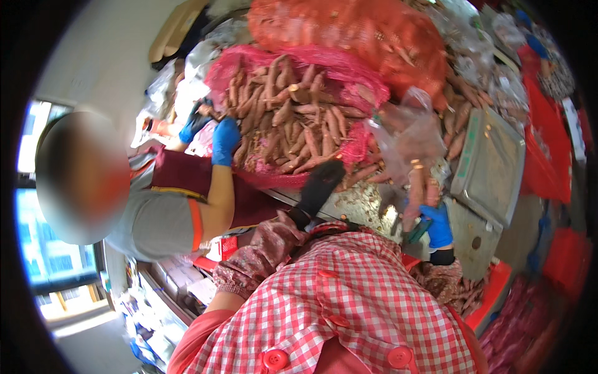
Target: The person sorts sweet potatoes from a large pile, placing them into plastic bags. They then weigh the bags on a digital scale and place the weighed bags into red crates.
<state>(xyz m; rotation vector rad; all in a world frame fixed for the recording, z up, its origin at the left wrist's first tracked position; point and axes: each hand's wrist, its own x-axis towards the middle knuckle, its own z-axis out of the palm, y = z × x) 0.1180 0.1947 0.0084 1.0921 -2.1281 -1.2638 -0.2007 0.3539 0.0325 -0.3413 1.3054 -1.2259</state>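
Note:
My left hand (pixel 322 187), in a black glove, reaches to the near edge of a pink mesh sack (pixel 369 91). Its fingers are blurred, so its grip cannot be made out. The sack lies open around a heap of sweet potatoes (pixel 310 140). On the right, my right hand (pixel 437 224), in a blue glove, is closed around the lower ends of long sweet potatoes (pixel 416 187) with cut tips. A dark green object (pixel 419 231) shows beside that hand; what it is cannot be told. Just beyond is a clear plastic bag (pixel 411 135).
At the left a co-worker's blue-gloved hands (pixel 225 140) work at the heap's edge. A full orange mesh sack (pixel 350 28) lies behind. On the right, a translucent plastic bin (pixel 488 163) stands tilted by a metal surface (pixel 472 238). A red crate (pixel 493 292) sits low at the right.

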